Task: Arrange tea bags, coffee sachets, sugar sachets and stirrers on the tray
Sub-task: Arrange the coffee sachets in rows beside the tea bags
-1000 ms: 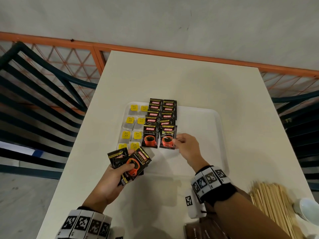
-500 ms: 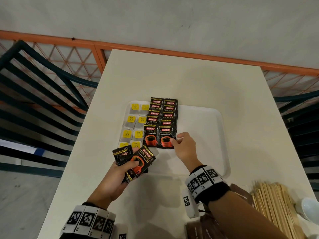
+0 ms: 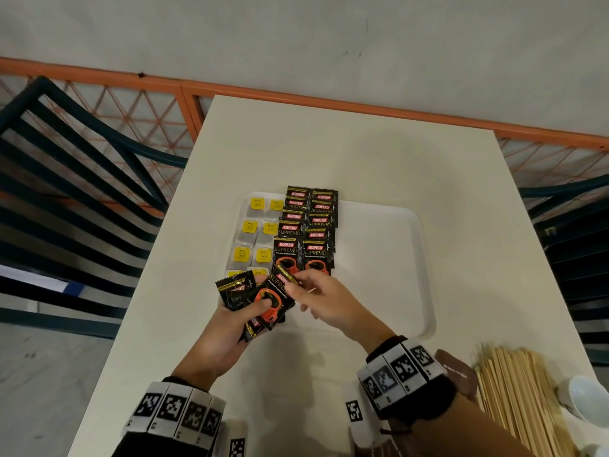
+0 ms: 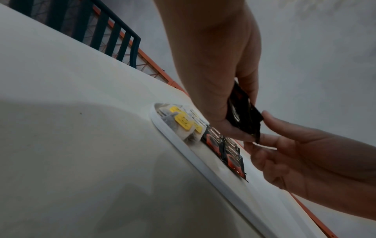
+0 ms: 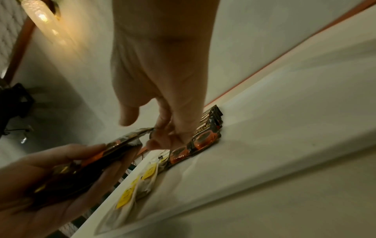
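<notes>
A white tray (image 3: 395, 232) lies on the table with two columns of yellow-tagged tea bags (image 3: 255, 229) at its left and two overlapping columns of black coffee sachets (image 3: 308, 232) beside them. My left hand (image 3: 237, 311) grips a fanned bundle of coffee sachets (image 3: 260, 298) over the tray's near left corner. My right hand (image 3: 306, 288) pinches the top corner of the uppermost sachet in that bundle. In the left wrist view the bundle (image 4: 244, 116) hangs above the tray rim (image 4: 183, 149). In the right wrist view thumb and forefinger meet on the sachet's edge (image 5: 142, 132).
A pile of wooden stirrers (image 3: 520, 400) lies at the table's near right, next to a white cup (image 3: 586, 397) and a brown packet (image 3: 458, 374). The tray's right half (image 3: 379, 275) is bare. Dark chairs (image 3: 66, 192) and an orange railing flank the table.
My right hand left the sachet it had laid at the front of the right coffee column and moved left to the bundle in my left hand, taking its top sachet by the corner.
</notes>
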Demonstrator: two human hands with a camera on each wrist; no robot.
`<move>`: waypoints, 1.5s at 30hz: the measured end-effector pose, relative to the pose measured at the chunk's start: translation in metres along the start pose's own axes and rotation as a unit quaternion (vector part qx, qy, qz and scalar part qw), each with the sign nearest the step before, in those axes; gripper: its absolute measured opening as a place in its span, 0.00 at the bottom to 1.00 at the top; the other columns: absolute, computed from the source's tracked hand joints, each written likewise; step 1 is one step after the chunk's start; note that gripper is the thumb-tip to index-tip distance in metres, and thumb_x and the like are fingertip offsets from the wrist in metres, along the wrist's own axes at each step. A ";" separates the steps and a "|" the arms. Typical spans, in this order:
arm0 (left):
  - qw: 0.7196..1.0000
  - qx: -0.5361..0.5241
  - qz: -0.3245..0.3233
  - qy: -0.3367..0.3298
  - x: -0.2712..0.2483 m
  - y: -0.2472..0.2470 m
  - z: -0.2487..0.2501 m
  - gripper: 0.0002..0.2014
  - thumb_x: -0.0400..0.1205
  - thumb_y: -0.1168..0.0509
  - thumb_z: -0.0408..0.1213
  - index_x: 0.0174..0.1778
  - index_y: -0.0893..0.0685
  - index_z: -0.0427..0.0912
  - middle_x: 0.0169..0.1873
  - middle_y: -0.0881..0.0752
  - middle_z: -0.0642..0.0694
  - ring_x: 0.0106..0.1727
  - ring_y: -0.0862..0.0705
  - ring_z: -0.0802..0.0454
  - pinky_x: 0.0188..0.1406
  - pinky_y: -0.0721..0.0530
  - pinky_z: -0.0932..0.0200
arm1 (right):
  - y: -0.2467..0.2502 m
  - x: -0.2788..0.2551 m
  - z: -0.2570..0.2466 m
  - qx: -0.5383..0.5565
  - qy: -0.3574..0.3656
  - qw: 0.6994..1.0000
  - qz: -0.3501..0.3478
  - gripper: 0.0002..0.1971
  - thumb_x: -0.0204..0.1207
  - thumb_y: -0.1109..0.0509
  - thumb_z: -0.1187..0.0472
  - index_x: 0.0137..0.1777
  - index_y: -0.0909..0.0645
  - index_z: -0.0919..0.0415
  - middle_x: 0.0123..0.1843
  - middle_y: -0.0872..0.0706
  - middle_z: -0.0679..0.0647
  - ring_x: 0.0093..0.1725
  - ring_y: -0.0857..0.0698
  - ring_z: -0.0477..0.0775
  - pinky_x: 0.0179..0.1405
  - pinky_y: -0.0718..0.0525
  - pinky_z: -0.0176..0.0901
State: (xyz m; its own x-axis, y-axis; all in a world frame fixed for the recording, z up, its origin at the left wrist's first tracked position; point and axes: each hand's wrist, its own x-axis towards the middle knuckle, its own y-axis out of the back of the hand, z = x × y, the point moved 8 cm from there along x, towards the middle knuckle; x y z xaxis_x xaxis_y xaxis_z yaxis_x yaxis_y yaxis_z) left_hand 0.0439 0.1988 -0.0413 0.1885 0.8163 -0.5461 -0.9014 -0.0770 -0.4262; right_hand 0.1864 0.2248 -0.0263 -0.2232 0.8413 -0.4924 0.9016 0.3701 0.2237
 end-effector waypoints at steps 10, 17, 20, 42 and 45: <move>0.996 0.057 -0.061 0.026 -0.012 -0.001 -0.008 0.25 0.76 0.39 0.16 0.65 0.21 0.44 0.56 0.12 0.38 0.57 0.13 0.42 0.45 0.12 0.54 | -0.011 0.003 0.020 0.152 -0.070 0.985 -0.033 0.13 0.73 0.28 0.66 0.56 0.26 0.60 0.44 0.15 0.53 0.41 0.16 0.49 0.38 0.18 0.38; 0.999 0.025 -0.019 0.013 -0.015 0.021 -0.005 0.25 0.72 0.36 0.14 0.62 0.20 0.41 0.56 0.13 0.35 0.55 0.14 0.38 0.50 0.12 0.47 | 0.015 0.020 0.012 0.140 -0.022 0.988 0.061 0.22 0.73 0.30 0.72 0.67 0.28 0.63 0.48 0.16 0.57 0.45 0.14 0.52 0.41 0.12 0.42; 1.000 0.014 0.003 0.008 -0.015 0.030 -0.003 0.22 0.76 0.42 0.14 0.58 0.18 0.42 0.49 0.10 0.39 0.47 0.11 0.43 0.44 0.11 0.51 | 0.021 0.029 0.002 0.028 0.015 0.994 0.106 0.27 0.72 0.29 0.71 0.72 0.28 0.60 0.40 0.18 0.50 0.46 0.15 0.52 0.50 0.12 0.50; 0.999 -0.019 0.019 -0.017 -0.006 0.019 0.002 0.23 0.77 0.40 0.18 0.63 0.20 0.45 0.52 0.11 0.44 0.51 0.11 0.45 0.49 0.12 0.50 | 0.015 0.029 -0.009 -0.123 0.068 0.975 0.174 0.09 0.79 0.35 0.52 0.50 0.21 0.58 0.37 0.21 0.49 0.35 0.23 0.45 0.33 0.29 0.28; 0.999 -0.014 0.023 -0.024 -0.005 0.016 0.004 0.21 0.78 0.40 0.21 0.59 0.19 0.50 0.48 0.09 0.49 0.54 0.13 0.46 0.47 0.11 0.52 | -0.009 0.017 0.000 -0.076 0.043 0.995 0.055 0.18 0.81 0.43 0.44 0.37 0.24 0.55 0.34 0.19 0.47 0.32 0.21 0.45 0.35 0.25 0.34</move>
State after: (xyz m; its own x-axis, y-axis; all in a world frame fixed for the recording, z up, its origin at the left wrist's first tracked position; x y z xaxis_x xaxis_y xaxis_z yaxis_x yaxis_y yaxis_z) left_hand 0.0272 0.1957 -0.0427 0.1280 0.8382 -0.5301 -0.8968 -0.1304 -0.4227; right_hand 0.1743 0.2357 -0.0366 -0.1635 0.9081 -0.3855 0.8577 0.3239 0.3993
